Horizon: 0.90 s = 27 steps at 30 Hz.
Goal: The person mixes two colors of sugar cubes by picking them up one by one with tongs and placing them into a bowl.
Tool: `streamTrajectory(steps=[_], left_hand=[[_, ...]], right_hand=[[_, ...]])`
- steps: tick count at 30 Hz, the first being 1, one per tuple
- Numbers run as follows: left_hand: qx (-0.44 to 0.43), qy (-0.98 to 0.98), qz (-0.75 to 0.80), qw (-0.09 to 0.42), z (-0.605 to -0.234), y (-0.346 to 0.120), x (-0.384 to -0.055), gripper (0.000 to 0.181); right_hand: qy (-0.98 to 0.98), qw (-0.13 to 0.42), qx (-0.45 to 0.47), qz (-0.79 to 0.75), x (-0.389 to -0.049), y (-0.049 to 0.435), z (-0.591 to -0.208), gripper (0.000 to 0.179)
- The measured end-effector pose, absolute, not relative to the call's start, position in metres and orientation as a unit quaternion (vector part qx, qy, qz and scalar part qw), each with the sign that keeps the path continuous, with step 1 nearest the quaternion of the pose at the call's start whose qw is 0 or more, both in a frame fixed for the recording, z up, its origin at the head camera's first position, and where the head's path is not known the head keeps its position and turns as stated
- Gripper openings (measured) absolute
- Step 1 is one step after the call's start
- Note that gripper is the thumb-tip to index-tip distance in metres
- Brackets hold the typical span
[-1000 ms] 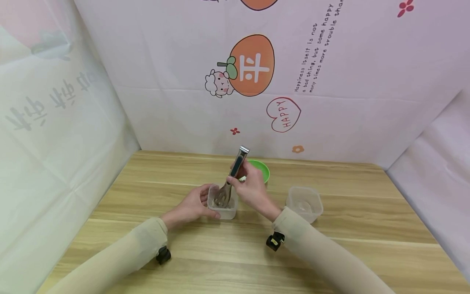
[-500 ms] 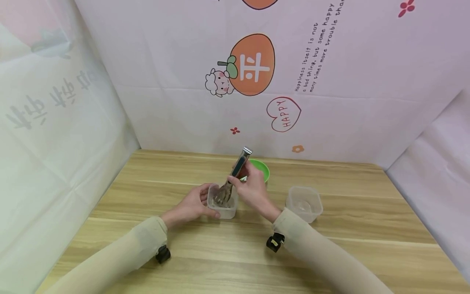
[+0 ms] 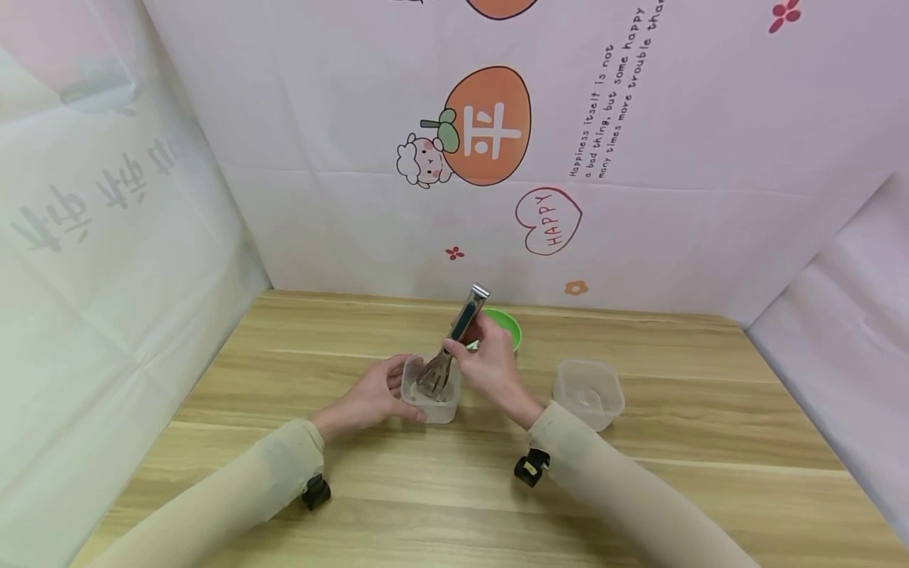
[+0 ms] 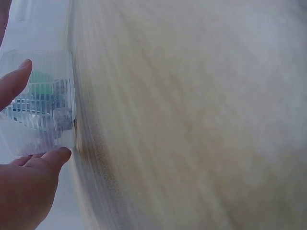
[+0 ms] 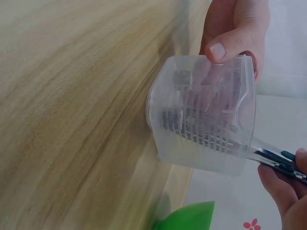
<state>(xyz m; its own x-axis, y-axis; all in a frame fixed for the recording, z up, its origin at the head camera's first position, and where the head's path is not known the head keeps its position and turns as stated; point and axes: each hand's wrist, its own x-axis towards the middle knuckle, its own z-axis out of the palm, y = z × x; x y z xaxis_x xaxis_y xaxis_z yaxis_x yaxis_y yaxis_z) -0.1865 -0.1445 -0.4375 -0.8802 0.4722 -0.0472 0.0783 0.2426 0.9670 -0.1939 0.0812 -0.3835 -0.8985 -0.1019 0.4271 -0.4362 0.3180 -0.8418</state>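
Note:
My right hand [image 3: 490, 363] holds a pair of metal tongs [image 3: 465, 314] with dark inlays along the handle. They slant down into a clear square plastic container [image 3: 442, 414], their slotted heads inside it. Around the container's left side lies my left hand [image 3: 372, 398], thumb at the near side and fingers behind. In the right wrist view the left thumb presses the wall of the container [image 5: 201, 160]. A small greyish lump [image 5: 183, 78] shows through that wall, apart from the tong heads. The left wrist view also shows a small pale lump [image 4: 62, 119] low in the container.
A second clear container [image 3: 589, 394] stands to the right on the wooden table [image 3: 440, 505]. Behind my right hand is a green bowl [image 3: 506, 327], partly hidden, with something white at its near side. A printed white cloth [image 3: 341, 197] rises at the table's back edge.
The top of the tongs has tilted a little to the right, and my right hand has shifted slightly with it. My left hand and the container have stayed in place.

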Motion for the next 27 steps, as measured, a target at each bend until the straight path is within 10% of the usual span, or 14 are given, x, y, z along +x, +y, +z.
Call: streamTrajectory(steps=[27], left_hand=[[0.170,0.764,0.599,0.169,-0.436,-0.143,-0.185,0.098]], right_hand=[[-0.735,0.204,0.125,0.634,-0.215,0.133,-0.332,0.027]])
